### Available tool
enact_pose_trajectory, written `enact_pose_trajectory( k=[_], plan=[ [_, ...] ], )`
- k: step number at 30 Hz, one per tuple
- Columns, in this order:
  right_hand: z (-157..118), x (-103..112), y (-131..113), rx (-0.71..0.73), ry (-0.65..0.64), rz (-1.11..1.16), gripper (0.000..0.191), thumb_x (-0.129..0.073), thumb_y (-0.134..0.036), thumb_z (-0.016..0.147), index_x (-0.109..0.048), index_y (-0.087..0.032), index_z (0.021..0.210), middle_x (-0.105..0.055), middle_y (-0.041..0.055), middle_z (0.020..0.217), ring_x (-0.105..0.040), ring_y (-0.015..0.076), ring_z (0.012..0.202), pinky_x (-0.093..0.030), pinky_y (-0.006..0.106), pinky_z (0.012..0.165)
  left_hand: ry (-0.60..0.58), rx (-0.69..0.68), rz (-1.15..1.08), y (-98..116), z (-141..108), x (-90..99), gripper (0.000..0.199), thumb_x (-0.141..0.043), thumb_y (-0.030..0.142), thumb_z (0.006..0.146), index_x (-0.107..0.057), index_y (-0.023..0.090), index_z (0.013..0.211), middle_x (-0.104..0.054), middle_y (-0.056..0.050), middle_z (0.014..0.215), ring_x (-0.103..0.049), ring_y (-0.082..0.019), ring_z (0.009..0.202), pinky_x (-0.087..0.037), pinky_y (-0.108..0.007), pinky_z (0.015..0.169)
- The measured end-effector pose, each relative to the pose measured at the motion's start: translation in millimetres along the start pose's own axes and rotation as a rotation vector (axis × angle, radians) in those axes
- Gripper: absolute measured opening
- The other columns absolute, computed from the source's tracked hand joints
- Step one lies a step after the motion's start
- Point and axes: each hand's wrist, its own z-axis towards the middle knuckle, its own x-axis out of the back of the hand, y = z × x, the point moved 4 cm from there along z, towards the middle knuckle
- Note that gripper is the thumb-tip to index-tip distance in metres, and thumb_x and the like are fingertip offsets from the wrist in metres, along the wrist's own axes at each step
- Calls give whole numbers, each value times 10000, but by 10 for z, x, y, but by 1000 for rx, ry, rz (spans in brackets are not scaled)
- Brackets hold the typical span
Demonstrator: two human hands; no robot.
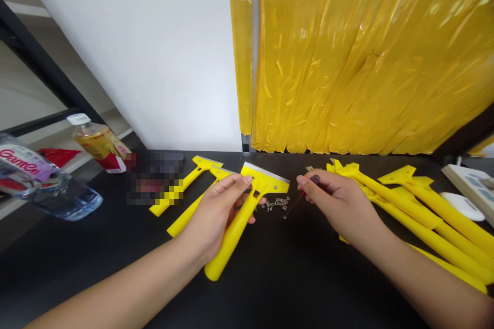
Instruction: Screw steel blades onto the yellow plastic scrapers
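My left hand (227,203) is closed round a yellow scraper (235,234), tilted with its head away from me. A metal blade (266,170) runs along the head, and one screw shows near its right end. Between finger and thumb, my right hand (332,190) pinches a thin screwdriver (296,205) with a dark handle, its shaft slanting down to the left. The tip meets a small screw (284,217) at the table; whether it is lifted I cannot tell. Several loose screws (276,203) lie in a small pile between my hands.
Two more bladed scrapers (189,206) lie left of my left hand. Several yellow scraper handles (409,211) are heaped at the right. A clear water bottle (50,180) and a drink bottle (101,144) are at the left. A white case (461,205) lies far right on the black table (301,288).
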Motion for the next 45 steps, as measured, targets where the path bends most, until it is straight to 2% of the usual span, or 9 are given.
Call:
enact_pose_trajectory(
  k=[5,10,13,18,29,36,45],
  plan=[
    [-85,99,-98,63,83,90,369,-595,-549,1022,-707,-241,853,-680,10,824,-622,176,712,-480,309,653,-14,13,27,-43,-1,1,246,-761,428,925,-637,215,940,-699,-33,947,-751,-236,932,-543,-217,555],
    [-232,213,-290,224,248,171,253,-627,-446,1035,-725,-278,873,-676,-12,776,-631,150,689,-516,255,625,-46,124,43,-133,-52,-39,256,-726,454,947,-616,223,935,-697,-28,968,-751,-224,914,-542,-220,562],
    [-312,234,-356,318,291,162,169,-626,-384,1045,-734,-299,947,-702,-9,827,-659,153,724,-540,256,662,-56,167,75,-182,-86,-58,250,-695,460,967,-629,220,986,-698,-41,1025,-765,-244,930,-546,-228,567],
    [-373,193,-367,431,205,70,82,-657,-297,1031,-721,-312,1080,-733,-2,947,-686,162,801,-542,287,741,-95,215,65,-243,-105,-77,282,-659,470,988,-643,193,1037,-698,-98,1151,-778,-241,887,-544,-227,552],
    [-364,161,-387,492,160,37,84,-645,-267,1025,-699,-301,1080,-726,8,965,-690,184,819,-533,317,741,-134,305,-34,-239,-139,-161,258,-666,406,985,-674,155,1041,-702,-99,1027,-743,-175,691,-527,-202,459],
    [-369,142,-411,529,127,60,126,-606,-212,1037,-687,-285,1098,-716,7,981,-677,164,852,-527,296,772,-147,340,-57,-242,-147,-174,254,-681,394,978,-701,149,1041,-687,-70,957,-740,-171,675,-534,-201,446],
    [-366,153,-456,568,117,54,129,-574,-202,1040,-673,-275,1078,-704,32,954,-667,198,848,-526,352,774,-151,333,-54,-237,-146,-176,254,-655,385,998,-696,139,1049,-697,-77,960,-732,-165,680,-539,-198,453]
  ],
)
